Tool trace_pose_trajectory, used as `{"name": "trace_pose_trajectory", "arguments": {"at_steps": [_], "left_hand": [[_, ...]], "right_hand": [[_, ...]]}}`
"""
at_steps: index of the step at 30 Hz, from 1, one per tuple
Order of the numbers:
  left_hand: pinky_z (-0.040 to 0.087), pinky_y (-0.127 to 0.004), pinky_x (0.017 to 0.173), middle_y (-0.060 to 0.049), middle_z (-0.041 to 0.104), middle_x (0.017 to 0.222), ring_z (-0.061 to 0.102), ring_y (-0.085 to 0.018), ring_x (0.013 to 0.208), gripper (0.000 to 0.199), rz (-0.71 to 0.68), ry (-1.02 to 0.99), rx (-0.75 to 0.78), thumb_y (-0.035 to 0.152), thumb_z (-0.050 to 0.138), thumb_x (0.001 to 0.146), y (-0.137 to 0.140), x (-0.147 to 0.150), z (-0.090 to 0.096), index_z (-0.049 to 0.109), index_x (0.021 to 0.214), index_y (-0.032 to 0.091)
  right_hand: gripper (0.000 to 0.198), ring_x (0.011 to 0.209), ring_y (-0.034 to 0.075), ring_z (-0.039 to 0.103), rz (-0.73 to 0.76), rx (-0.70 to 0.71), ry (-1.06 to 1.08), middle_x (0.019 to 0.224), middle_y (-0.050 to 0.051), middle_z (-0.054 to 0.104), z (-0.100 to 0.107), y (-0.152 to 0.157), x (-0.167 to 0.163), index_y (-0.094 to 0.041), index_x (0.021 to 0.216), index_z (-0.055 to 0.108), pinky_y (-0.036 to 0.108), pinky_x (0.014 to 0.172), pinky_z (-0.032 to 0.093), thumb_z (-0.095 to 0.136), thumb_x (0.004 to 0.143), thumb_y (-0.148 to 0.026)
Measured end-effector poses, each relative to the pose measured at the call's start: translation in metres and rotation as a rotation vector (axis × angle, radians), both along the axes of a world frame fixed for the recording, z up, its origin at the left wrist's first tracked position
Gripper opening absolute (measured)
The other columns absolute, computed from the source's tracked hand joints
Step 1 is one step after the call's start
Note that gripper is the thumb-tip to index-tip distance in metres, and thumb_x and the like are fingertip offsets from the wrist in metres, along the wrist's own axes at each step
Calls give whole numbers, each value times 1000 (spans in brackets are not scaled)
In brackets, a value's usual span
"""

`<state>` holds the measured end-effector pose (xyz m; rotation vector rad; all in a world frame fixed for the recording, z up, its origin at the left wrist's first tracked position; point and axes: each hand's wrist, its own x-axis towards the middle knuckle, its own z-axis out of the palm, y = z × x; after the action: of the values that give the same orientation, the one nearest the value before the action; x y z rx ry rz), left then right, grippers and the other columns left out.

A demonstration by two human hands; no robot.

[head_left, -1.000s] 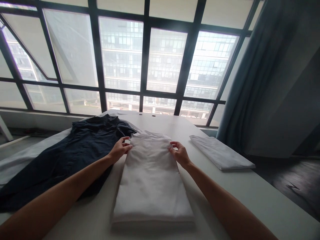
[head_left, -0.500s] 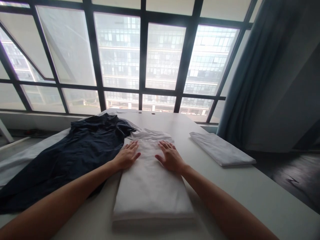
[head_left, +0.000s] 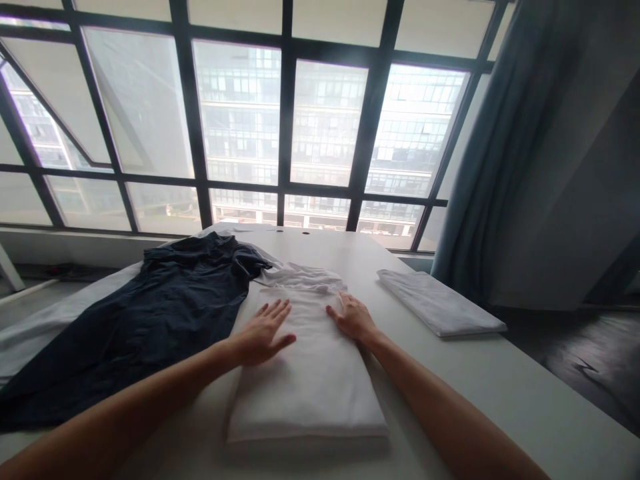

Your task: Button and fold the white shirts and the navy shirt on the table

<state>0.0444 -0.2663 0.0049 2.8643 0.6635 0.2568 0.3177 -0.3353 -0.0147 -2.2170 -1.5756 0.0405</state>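
A white garment (head_left: 305, 390), folded into a long rectangle, lies on the white table in front of me. Its far end is bunched and wrinkled. My left hand (head_left: 265, 333) rests flat on its left side, fingers stretched forward and thumb apart. At the upper right edge of the garment, my right hand (head_left: 354, 318) touches the cloth with its thumb inward; its fingers look extended, some partly hidden behind the hand. Left of my left arm, a dark navy garment (head_left: 165, 313) is spread out, with white cloth (head_left: 100, 293) showing beneath it.
A second folded white garment (head_left: 440, 303) lies on the right part of the table (head_left: 500, 380). Behind the table stand large framed windows (head_left: 327, 127), and a grey-blue curtain (head_left: 485, 167) hangs at the right.
My left hand has slid toward me along the white garment. My right hand has shifted slightly outward to the garment's right edge. The view has tilted up a little.
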Motion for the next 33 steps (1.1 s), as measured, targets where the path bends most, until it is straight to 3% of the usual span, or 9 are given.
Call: {"name": "trace_pose_trajectory", "arguments": {"at_steps": [4, 10, 15, 19, 22, 25, 28, 31, 33], "left_hand": [[8, -52, 123, -10, 19, 163, 13, -32, 151, 83, -503, 73, -124, 69, 43, 92, -52, -6, 12, 22, 159, 25], [3, -56, 121, -11, 20, 162, 12, -35, 151, 82, -579, 88, -159, 68, 49, 90, -57, -6, 14, 25, 158, 28], [6, -59, 120, -6, 28, 161, 14, -37, 151, 76, -509, 98, -143, 65, 64, 82, -27, -8, 5, 43, 149, 36], [7, -63, 118, -2, 27, 162, 14, -37, 151, 54, -276, 118, -77, 43, 76, 80, 26, -29, 12, 61, 133, 42], [8, -65, 118, -2, 33, 159, 21, -36, 150, 40, -29, 95, 63, 24, 68, 85, 56, -45, 18, 69, 123, 39], [15, -59, 120, -4, 48, 151, 36, -30, 144, 36, 35, -24, 187, 20, 49, 95, 52, -41, 18, 72, 120, 33], [25, -51, 120, -7, 51, 148, 44, -28, 140, 41, -110, -94, 142, 39, 44, 100, 21, -23, 11, 62, 135, 28], [21, -53, 121, -10, 40, 156, 34, -32, 145, 64, -319, -37, 49, 58, 49, 94, -10, -7, 1, 45, 149, 25], [17, -54, 121, -10, 34, 158, 28, -32, 148, 69, -376, -2, -3, 61, 45, 95, -21, -2, -4, 37, 154, 25]], "right_hand": [[71, 143, 25, 38, 171, 125, 74, 155, 13, 41, -8, 5, 13, -16, 152, 38, 37, 117, 30, 56, 89, -42], [58, 141, 27, 40, 160, -46, 8, 152, 12, 46, 0, 2, 15, -20, 142, 54, 40, 116, 29, 53, 90, -46], [46, 121, 28, 58, 9, -123, -193, 130, 12, 64, 22, -8, 7, -22, 125, 67, 40, 105, 36, 48, 93, -51], [53, 109, 32, 63, -131, -223, -334, 114, 17, 69, 36, -16, 6, -19, 108, 73, 45, 95, 39, 42, 96, -59], [50, 109, 34, 62, -191, -310, -393, 115, 19, 70, 46, -24, -5, -18, 109, 73, 46, 93, 38, 46, 95, -57], [43, 106, 36, 61, -213, -271, -492, 111, 22, 69, 54, -35, -29, -13, 107, 74, 48, 92, 38, 57, 92, -49], [43, 102, 36, 60, -86, -102, -521, 108, 24, 68, 54, -43, -54, -8, 102, 74, 48, 92, 40, 55, 93, -46], [47, 121, 32, 54, 270, 56, -428, 128, 18, 63, 41, -40, -65, -14, 121, 68, 45, 108, 33, 48, 97, -48], [52, 136, 28, 44, 462, 44, -328, 145, 13, 53, 28, -33, -61, -18, 137, 58, 43, 116, 26, 40, 100, -50]]}}
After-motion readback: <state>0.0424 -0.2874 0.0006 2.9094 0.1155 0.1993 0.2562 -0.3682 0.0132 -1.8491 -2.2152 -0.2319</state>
